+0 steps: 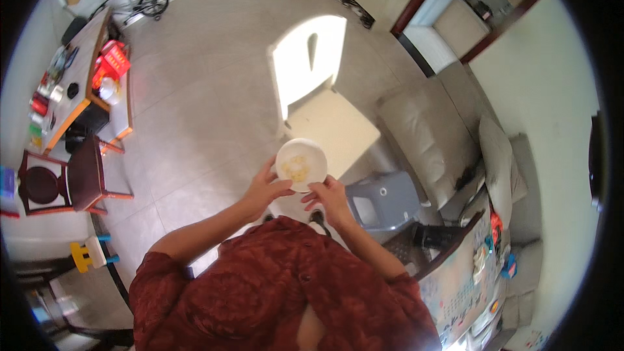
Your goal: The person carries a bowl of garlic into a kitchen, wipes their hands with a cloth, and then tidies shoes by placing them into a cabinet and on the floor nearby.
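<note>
In front of the person's chest, over the near edge of the seat in this view, the bowl [316, 154] is held up in both hands. It is white and round, its opening facing the camera, and pale yellow pieces [296, 170] lie in it, bunched away from the right wall. The left hand [265, 190] has the bowl's left side pinched, thumb along the near rim and fingers round the outer wall. The right hand [331, 199] pinches the near right rim, one digit tip on the edge and the other fingers bent below; how far they reach underneath, I cannot tell. The two hands are apart, with a stretch of rim between them.

Just beyond the bowl stands a white chair [338, 131], its back brightly lit. Right of the hands is a blue-grey stool [396, 188] with an opening in its side. Past that runs a grey sofa [426, 127] with cushions. A table [458, 305] with a patterned top fills the lower right, small things along its far side. Nearest the camera is the person's dark red shirt [260, 286].

Farther left, a brown chair [88, 172] stands by a desk [89, 58] laden with small items, a red basket [116, 60] at its side. A bicycle [138, 6] leans near the far wall.
</note>
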Tool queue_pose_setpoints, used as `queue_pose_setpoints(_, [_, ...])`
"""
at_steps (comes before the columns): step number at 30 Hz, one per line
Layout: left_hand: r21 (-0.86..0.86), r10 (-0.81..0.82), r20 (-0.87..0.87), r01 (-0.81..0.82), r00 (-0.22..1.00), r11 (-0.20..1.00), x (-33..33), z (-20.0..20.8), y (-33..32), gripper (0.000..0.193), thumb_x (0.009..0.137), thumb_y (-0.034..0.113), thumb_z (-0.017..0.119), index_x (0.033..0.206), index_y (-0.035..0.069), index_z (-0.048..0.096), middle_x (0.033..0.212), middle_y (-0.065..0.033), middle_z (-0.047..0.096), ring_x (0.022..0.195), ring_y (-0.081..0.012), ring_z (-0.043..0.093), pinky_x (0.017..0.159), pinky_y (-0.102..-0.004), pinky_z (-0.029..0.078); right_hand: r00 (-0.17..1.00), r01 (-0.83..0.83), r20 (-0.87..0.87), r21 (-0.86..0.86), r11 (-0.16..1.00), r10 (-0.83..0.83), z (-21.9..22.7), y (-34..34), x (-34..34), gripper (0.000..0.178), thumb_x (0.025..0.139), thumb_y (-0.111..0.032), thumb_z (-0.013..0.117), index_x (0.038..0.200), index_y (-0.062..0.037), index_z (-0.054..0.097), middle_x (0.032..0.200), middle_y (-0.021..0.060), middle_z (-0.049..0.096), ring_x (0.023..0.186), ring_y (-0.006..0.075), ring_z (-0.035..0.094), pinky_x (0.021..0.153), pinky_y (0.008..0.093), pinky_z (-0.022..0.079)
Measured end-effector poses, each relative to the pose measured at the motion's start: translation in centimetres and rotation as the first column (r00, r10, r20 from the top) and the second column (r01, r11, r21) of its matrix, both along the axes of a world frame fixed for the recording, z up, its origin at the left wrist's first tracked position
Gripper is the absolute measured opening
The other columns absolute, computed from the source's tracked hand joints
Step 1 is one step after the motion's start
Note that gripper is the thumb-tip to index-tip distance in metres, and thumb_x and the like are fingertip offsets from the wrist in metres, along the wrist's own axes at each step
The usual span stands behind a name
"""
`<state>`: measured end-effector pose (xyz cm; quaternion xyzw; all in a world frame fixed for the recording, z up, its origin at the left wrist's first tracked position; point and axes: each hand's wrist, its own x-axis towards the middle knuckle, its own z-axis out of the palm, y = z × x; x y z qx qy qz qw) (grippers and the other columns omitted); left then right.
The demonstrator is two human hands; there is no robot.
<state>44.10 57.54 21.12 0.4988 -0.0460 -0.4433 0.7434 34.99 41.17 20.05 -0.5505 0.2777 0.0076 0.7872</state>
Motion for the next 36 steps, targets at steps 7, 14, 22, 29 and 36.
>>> queue_pose_setpoints(7, [-0.044,0.305,-0.106,-0.311,0.946,0.949,3.8,0.9,7.7,0.064,0.085,0.003,0.054,0.137,0.008,0.018,0.124,-0.0168,0.045,0.112,-0.0264,0.049,0.088,-0.0404,0.048,0.904,-0.425,-0.052,-0.024,0.905,0.424,1.0,5.0,8.5,0.04,0.084,-0.023,0.059,0.109,0.0066,0.05,0.083,0.0163,0.062,0.063,0.0182,0.062,0.046,0.0252,0.049])
queue_pose_setpoints(14, [-0.169,0.534,-0.142,-0.552,0.834,0.817,11.5,0.8,8.5,0.064,0.083,0.002,0.055,0.136,0.006,0.02,0.121,-0.0193,0.044,0.108,-0.0299,0.052,0.087,-0.0417,0.049,0.871,-0.474,0.089,-0.099,0.875,0.482,1.7,6.6,19.2,0.04,0.086,-0.03,0.059,0.104,0.0049,0.052,0.089,0.0125,0.06,0.072,0.0165,0.061,0.05,0.0244,0.05])
queue_pose_setpoints(22, [-0.277,0.514,-0.142,-0.533,0.846,0.799,25.7,2.5,8.2,0.053,0.086,0.01,0.049,0.133,0.004,0.025,0.124,-0.0168,0.046,0.106,-0.0305,0.054,0.084,-0.0414,0.05,0.828,-0.51,0.263,-0.012,0.86,0.495,2.9,6.5,34.3,0.038,0.088,-0.02,0.054,0.115,0.006,0.047,0.102,0.0149,0.057,0.085,0.022,0.06,0.056,0.0302,0.054])
queue_pose_setpoints(29, [-0.229,0.526,-0.133,-0.542,0.84,0.809,35.5,2.8,7.4,0.051,0.086,0.013,0.049,0.132,0.003,0.029,0.123,-0.0158,0.047,0.105,-0.0284,0.054,0.083,-0.0393,0.05,0.818,-0.555,0.225,0.064,0.829,0.53,2.7,5.0,45.3,0.047,0.084,-0.024,0.061,0.117,0.0062,0.046,0.106,0.0146,0.056,0.087,0.0202,0.059,0.055,0.0273,0.052])
queue_pose_setpoints(36, [-0.133,0.417,-0.042,-0.419,0.908,0.898,47.0,1.8,5.4,0.056,0.087,0.016,0.052,0.136,0.004,0.027,0.127,-0.012,0.045,0.113,-0.0228,0.048,0.087,-0.0375,0.046,0.877,-0.443,0.223,0.039,0.895,0.425,2.4,2.7,54.6,0.045,0.081,-0.02,0.061,0.116,0.0046,0.047,0.103,0.0131,0.058,0.088,0.0203,0.059,0.057,0.0319,0.054])
